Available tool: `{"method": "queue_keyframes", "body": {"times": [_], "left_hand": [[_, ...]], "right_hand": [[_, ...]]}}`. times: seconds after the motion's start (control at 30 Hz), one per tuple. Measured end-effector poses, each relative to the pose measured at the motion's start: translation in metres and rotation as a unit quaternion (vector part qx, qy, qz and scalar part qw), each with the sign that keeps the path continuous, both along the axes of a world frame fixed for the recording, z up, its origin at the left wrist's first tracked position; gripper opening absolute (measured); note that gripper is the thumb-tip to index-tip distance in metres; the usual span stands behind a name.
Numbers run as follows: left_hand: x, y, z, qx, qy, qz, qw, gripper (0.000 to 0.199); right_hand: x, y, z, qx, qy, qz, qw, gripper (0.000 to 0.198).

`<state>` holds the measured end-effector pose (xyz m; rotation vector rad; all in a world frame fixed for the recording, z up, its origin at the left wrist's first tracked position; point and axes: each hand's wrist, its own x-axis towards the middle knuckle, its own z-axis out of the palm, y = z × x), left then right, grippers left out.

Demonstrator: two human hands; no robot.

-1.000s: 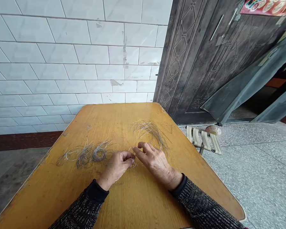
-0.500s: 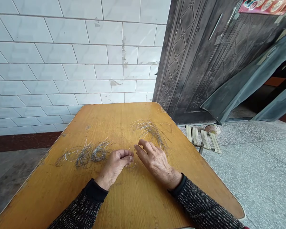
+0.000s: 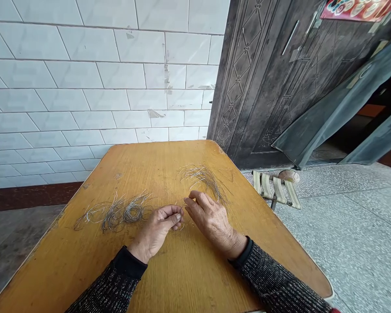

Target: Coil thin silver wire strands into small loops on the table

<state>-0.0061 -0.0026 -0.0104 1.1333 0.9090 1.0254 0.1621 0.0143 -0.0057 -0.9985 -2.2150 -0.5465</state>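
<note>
Thumb and fingers of my left hand (image 3: 158, 228) are pinched on a thin wire. A small curved bit of this wire (image 3: 183, 226) shows below the fingertips. Close by on the right, my right hand (image 3: 211, 221) is bent over with its fingertips drawn together at the wire's other part; its thumb is mostly hidden. Left of my hands lie several loosely coiled bundles of wire (image 3: 133, 211) with stray ends. Beyond my right hand rests a spread bunch of loose, gently curved wires (image 3: 203, 174).
Everything lies on a yellow-brown wooden table (image 3: 169, 278) with rounded corners. A white tiled wall (image 3: 111, 102) stands behind it. To the right are a dark patterned door (image 3: 247, 87), a grey-green curtain (image 3: 332, 104) and a low stool with striped straps (image 3: 276, 189).
The view has shifted very slightly. Both hands hold nearly the same place and pose, with the fingertips moving only a little around the wire.
</note>
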Motion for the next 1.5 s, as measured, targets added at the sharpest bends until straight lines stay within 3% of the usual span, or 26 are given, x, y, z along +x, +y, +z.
{"method": "queue_keyframes", "body": {"times": [0.5, 0.67, 0.83, 1.17, 1.5], "left_hand": [[0.002, -0.001, -0.004, -0.014, -0.042, -0.009, 0.999, 0.016], [-0.003, -0.002, 0.006, -0.002, 0.045, -0.048, 0.998, 0.019], [-0.006, 0.001, 0.013, 0.015, 0.106, 0.003, 0.994, 0.026], [0.004, -0.002, 0.006, 0.026, 0.043, 0.040, 0.998, 0.024], [0.010, -0.005, 0.003, -0.012, -0.064, 0.046, 0.997, 0.024]], "right_hand": [[0.003, -0.003, 0.005, -0.012, -0.026, -0.030, 0.999, 0.019], [0.003, -0.007, 0.012, -0.004, -0.095, 0.007, 0.995, 0.015], [0.000, -0.011, 0.012, 0.000, -0.148, 0.014, 0.989, 0.017], [-0.003, -0.015, 0.013, 0.019, -0.127, -0.012, 0.992, 0.021], [-0.002, -0.010, 0.009, 0.052, -0.077, -0.038, 0.995, 0.018]]}}
